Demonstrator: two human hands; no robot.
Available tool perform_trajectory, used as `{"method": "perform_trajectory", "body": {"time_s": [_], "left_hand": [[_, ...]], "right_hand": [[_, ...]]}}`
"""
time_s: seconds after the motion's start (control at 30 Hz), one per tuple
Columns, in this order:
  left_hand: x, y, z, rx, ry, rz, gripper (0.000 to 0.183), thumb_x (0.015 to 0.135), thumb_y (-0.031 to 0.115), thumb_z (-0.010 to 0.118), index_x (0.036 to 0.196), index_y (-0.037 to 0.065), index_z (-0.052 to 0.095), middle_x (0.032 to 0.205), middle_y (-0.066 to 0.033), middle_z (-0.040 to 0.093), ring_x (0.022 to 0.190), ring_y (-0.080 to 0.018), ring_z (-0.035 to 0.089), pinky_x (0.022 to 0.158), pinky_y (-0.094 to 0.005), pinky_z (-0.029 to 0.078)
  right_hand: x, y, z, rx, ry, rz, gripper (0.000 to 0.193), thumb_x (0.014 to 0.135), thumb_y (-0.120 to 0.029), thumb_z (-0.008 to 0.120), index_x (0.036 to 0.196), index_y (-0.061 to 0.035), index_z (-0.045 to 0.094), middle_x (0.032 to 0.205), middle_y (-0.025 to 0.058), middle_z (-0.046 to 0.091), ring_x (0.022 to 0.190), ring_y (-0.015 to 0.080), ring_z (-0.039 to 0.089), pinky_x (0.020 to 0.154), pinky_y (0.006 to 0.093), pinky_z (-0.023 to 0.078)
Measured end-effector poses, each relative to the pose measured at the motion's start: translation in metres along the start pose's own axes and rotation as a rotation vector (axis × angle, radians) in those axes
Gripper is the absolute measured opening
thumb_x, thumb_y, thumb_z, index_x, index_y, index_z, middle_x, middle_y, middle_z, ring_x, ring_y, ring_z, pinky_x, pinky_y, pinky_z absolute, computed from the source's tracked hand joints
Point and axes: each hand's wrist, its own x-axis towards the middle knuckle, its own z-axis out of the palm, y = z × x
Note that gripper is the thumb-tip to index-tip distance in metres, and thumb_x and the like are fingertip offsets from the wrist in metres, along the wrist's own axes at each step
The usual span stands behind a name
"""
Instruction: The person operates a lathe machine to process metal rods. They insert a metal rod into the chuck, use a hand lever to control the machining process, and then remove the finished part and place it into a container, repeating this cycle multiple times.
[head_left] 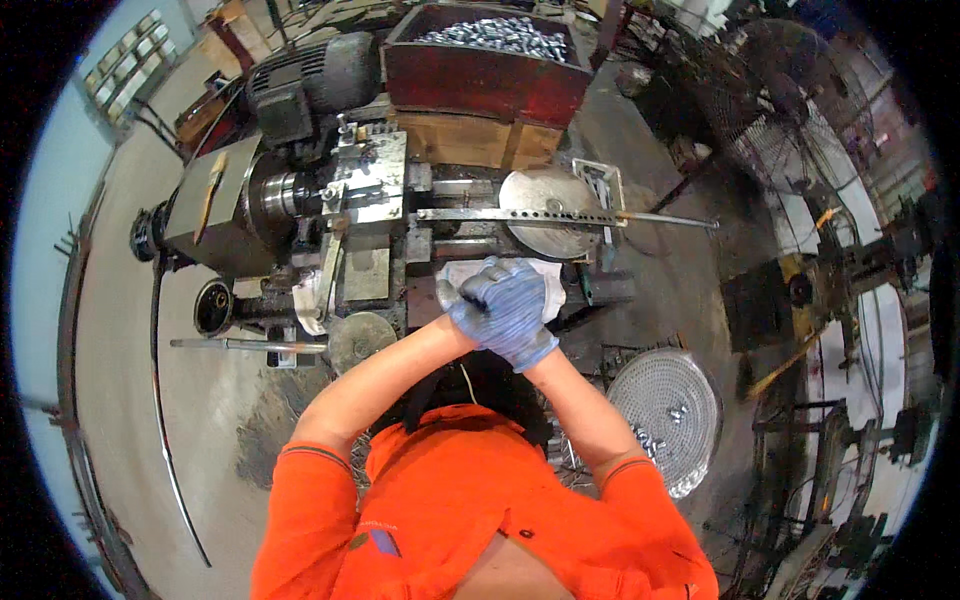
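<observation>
Beside the machine (370,185), the person's gloved left hand (463,312) and right hand (524,318) meet, overlapping; whether their fingers clamp anything between them, I cannot tell.

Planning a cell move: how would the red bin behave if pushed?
The red bin is probably heavy, being heaped with small metal parts. Its straight walls suggest stiffness. A shove might spill some, since the heap nears the rim.

Gloved hands (508,308): overlapping | machine (372,183): ahead | red bin (470,82): heaped metal pieces (500,38) | perforated tray (662,388): lower right
</observation>
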Motion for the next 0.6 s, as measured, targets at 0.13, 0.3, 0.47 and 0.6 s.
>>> {"method": "perform_trajectory", "body": {"time_s": [0.13,0.3,0.47,0.6], "left_hand": [[-0.008,-0.015,0.018,-0.101,0.106,0.043,0.032,0.077,0.039,0.055,0.092,0.012,0.062,0.084,-0.0089,0.063,0.079,-0.0242,0.058,0.087,-0.0465,0.037],[0.010,-0.017,0.025,1.254,-0.180,-0.207,0.029,0.078,0.039,0.058,0.086,0.012,0.061,0.077,-0.0014,0.058,0.074,-0.0163,0.054,0.082,-0.0392,0.039],[-0.007,-0.035,-0.040,3.640,-1.067,0.084,0.026,0.085,0.031,0.058,0.091,0.006,0.058,0.075,-0.0015,0.058,0.068,-0.0145,0.056,0.068,-0.0268,0.048],[-0.061,-0.038,-0.137,3.788,-1.575,0.883,0.030,0.088,0.023,0.054,0.106,0.000,0.058,0.084,-0.0122,0.065,0.073,-0.0230,0.064,0.067,-0.0328,0.054]], "right_hand": [[0.004,-0.017,0.015,0.088,-0.141,0.098,0.030,0.073,-0.034,0.063,0.054,-0.0107,0.059,0.051,0.0099,0.052,0.052,0.0272,0.051,0.060,0.0388,0.042],[0.023,-0.055,0.016,0.340,-0.421,0.308,0.038,0.078,-0.040,0.060,0.060,-0.0068,0.062,0.058,0.0130,0.060,0.056,0.0294,0.057,0.057,0.0372,0.045],[0.058,-0.036,-0.010,0.841,0.154,0.389,0.016,0.080,-0.019,0.067,0.081,-0.0031,0.067,0.072,0.0004,0.063,0.066,0.0078,0.054,0.061,0.0248,0.046],[0.085,-0.031,-0.037,0.822,0.075,0.407,0.026,0.085,-0.028,0.062,0.083,-0.0026,0.067,0.064,-0.0014,0.058,0.058,0.0064,0.050,0.054,0.0221,0.040]]}}
